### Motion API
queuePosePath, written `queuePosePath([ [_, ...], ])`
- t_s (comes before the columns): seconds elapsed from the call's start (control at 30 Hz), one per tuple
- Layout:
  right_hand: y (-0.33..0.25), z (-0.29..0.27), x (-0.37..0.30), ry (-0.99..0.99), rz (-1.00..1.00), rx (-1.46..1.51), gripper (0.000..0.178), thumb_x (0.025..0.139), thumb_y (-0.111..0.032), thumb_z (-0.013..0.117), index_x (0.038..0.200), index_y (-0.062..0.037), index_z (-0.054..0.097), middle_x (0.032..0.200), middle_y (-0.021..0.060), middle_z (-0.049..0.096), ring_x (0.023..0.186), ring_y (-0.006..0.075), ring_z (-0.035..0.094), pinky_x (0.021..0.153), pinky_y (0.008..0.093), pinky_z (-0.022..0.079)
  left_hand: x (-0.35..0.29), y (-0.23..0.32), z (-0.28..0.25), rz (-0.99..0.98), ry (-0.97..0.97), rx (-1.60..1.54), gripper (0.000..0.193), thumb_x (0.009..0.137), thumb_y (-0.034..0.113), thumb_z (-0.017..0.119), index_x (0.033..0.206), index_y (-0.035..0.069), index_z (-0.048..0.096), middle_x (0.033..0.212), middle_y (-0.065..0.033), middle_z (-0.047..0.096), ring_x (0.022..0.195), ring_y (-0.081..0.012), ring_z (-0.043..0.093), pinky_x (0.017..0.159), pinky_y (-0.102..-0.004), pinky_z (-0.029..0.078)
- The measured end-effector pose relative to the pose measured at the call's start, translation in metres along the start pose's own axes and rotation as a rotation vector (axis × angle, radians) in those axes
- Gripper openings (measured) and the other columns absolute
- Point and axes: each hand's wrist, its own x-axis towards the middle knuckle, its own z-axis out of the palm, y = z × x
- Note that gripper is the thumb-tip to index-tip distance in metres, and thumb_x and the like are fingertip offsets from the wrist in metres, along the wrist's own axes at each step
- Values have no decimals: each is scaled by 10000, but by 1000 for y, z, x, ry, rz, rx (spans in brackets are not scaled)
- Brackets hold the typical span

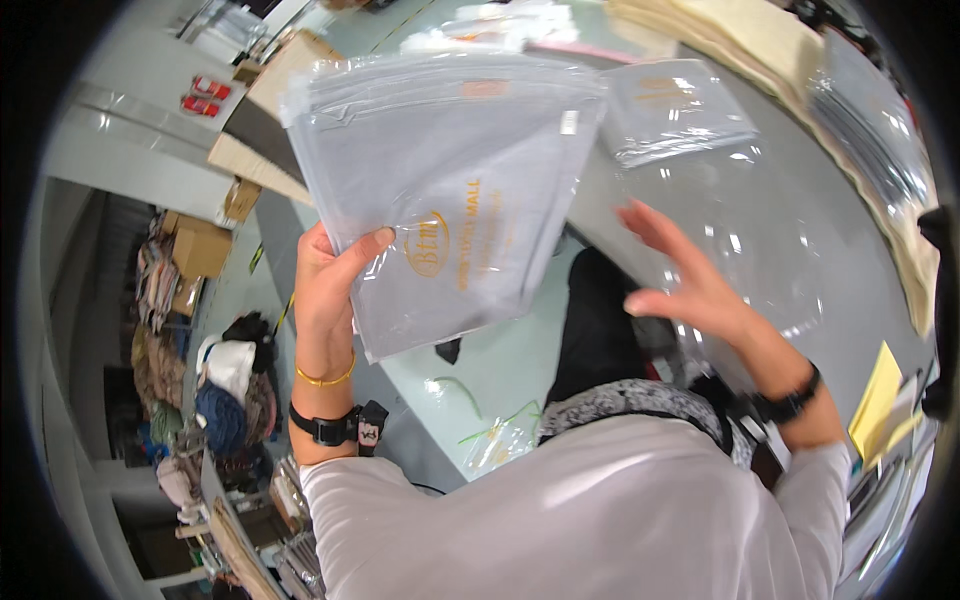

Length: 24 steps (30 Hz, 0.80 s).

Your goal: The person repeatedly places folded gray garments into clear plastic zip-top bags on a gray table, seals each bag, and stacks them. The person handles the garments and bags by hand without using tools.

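My left hand [335, 270] is closed on the left edge of a clear plastic garment bag [450, 160], its thumb on the front. Something flat and grey lies inside the bag, which has gold print on the front and a small white label near the upper right corner. It is held up and tilted over the gap beside the table. To its right, my right hand [685, 280] is apart from the bag, fingers spread and slightly blurred, with nothing in it. Below that hand, a loose clear plastic bag [770, 240] lies on the grey table.
Another packed clear bag [680, 105] lies on the table behind my right hand. Cream fabric [770, 40] runs along the far right edge, with a stack of clear packages [870, 110] on it. Cartons [200, 245] and heaped clothes [225, 385] stand at left, fire extinguishers [205, 95] behind.
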Motion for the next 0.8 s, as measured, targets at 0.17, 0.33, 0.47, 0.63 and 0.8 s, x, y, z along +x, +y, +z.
queuePosePath([
  [0.17,-12,-13,-7,-44,-49,584,863,853,-297,842,1523,-21,374,1491,169,499,1433,296,439,1200,449,338,-39,32,86,655,-367,371,287,785,63,768,1067,29,730,1042,-87,771,880,-204,720,702,-290,536],
  [0.33,-22,-63,-71,268,-740,-75,288,918,-163,740,1175,-52,671,1378,180,604,1400,352,474,1169,502,372,-57,42,155,1471,-542,579,186,812,93,698,995,67,705,1077,-98,782,935,-240,745,688,-271,548],
  [0.47,-19,-82,-152,584,-785,-569,270,905,-159,749,1141,-47,681,1395,163,614,1361,344,519,1140,481,401,-52,35,197,1341,-823,250,243,871,127,724,1098,53,680,1113,-124,769,940,-257,744,723,-298,565],
  [0.63,4,-66,-246,839,-32,162,359,891,-135,761,1217,-42,644,1292,128,650,1191,207,617,1039,374,491,-68,-2,275,387,-897,-325,307,933,99,708,1220,1,660,1142,-80,741,1015,-180,698,867,-314,556],
  [0.8,34,-53,-320,958,259,412,545,815,-95,759,1315,4,566,1185,114,663,1025,192,675,905,339,564,-60,-48,336,79,-1108,-51,480,949,300,755,1268,-33,620,1155,-107,719,1073,-173,679,903,-300,525],
])
